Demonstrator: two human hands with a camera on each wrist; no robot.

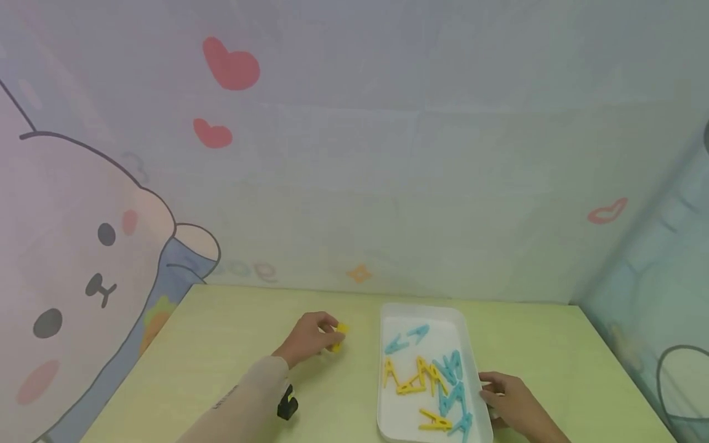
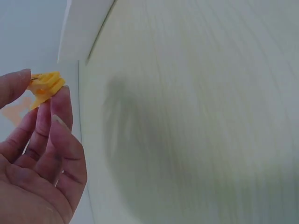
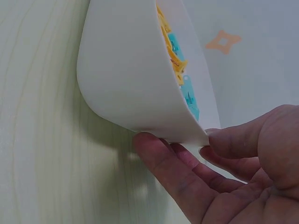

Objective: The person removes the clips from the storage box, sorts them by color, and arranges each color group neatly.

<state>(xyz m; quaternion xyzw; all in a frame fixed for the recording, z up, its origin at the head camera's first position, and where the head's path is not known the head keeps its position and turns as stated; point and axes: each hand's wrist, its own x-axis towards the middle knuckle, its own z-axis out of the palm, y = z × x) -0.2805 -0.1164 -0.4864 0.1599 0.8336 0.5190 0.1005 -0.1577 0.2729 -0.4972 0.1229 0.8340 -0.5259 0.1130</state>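
Note:
My left hand (image 1: 310, 338) pinches a yellow clothespin (image 1: 340, 337) between thumb and fingertips, to the left of the white tray (image 1: 400, 415). In the left wrist view this clothespin (image 2: 46, 86) sits at the fingertips, above the tabletop. My right hand (image 1: 514, 401) holds the tray's right side. The right wrist view has the thumb at the rim and the other fingers against the outer wall (image 3: 121, 70). Inside the tray lie several yellow clothespins (image 1: 411, 385) and several blue clothespins (image 1: 456, 397), some overlapping in the middle and on the right.
The light wooden table (image 1: 249, 320) reaches back to a printed cloth backdrop (image 1: 443, 154) with hearts and a cartoon bear. A small black object (image 1: 287, 404) shows beside the left sleeve (image 1: 244, 400).

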